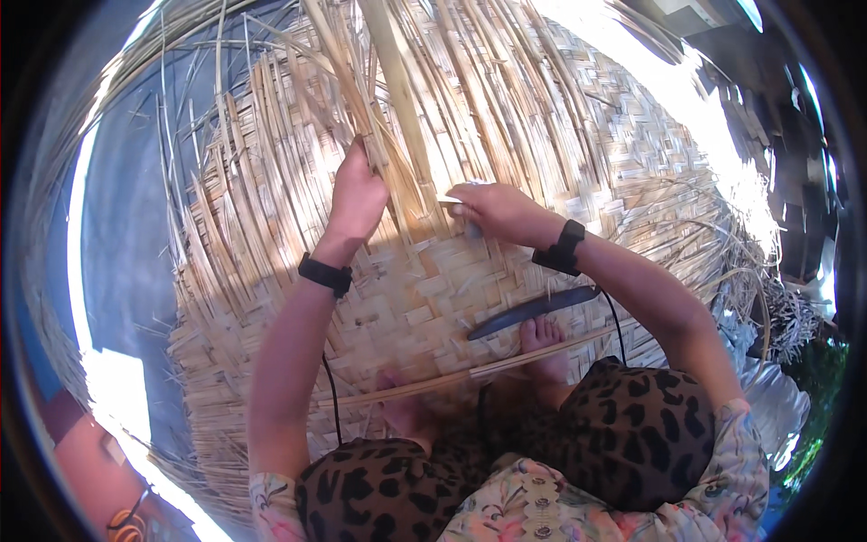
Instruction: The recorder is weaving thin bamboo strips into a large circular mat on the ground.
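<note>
My left hand [358, 194] is closed around several thin bamboo strips [377, 154] that run up and away from the fist. To its right, my right hand [501, 214] is pinched, with a small pale tip [449, 199] showing at its fingers; what it grips is mostly hidden. A wider bamboo slat [397, 72] slopes down between the two hands. Under both hands lies a woven bamboo mat [433, 289], its loose strip ends [506, 99] fanning out toward the far side.
A dark curved blade-like tool [533, 312] lies on the mat beside my right foot [542, 336]. One long thin strip [488, 369] crosses over my feet. Tangled strips [741, 262] lie at the right edge. Blue-grey ground [131, 235] borders the mat on the left.
</note>
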Demonstrator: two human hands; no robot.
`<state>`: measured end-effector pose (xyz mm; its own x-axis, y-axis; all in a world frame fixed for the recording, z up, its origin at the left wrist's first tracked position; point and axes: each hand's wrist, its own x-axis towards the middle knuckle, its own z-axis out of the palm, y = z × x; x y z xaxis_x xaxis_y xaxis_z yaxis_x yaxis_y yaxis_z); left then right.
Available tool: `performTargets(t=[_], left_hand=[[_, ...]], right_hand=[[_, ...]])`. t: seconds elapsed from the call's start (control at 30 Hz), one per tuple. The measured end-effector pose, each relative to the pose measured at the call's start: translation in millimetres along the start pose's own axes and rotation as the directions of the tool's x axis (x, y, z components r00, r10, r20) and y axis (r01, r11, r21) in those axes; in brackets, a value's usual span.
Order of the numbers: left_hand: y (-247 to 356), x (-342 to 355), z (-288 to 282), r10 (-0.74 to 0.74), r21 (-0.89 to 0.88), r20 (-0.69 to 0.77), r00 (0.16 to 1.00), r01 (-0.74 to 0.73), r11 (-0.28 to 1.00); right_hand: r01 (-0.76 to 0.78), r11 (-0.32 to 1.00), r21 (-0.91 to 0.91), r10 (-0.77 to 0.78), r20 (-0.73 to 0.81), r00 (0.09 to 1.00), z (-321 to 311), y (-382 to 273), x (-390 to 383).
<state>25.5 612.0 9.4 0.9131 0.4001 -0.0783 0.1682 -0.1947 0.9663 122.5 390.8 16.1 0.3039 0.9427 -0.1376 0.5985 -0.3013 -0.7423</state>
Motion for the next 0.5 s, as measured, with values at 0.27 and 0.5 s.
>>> performTargets(t=[0.27, 0.5], left_hand=[[1.0, -8.8, -14.4, -0.562, -0.370, -0.030, 0.826, 0.514, 0.774], [-2.1, -17.9, -30.6, -0.216, 0.178, -0.015, 0.976, 0.215, 0.960]], right_hand=[[0.063, 0.996, 0.062, -0.072, 0.154, 0.985, -3.4, 15.9, 45.2], [-0.573, 0.739, 0.354, 0.343, 0.533, 0.773, -9.9, 3.7, 59.4]])
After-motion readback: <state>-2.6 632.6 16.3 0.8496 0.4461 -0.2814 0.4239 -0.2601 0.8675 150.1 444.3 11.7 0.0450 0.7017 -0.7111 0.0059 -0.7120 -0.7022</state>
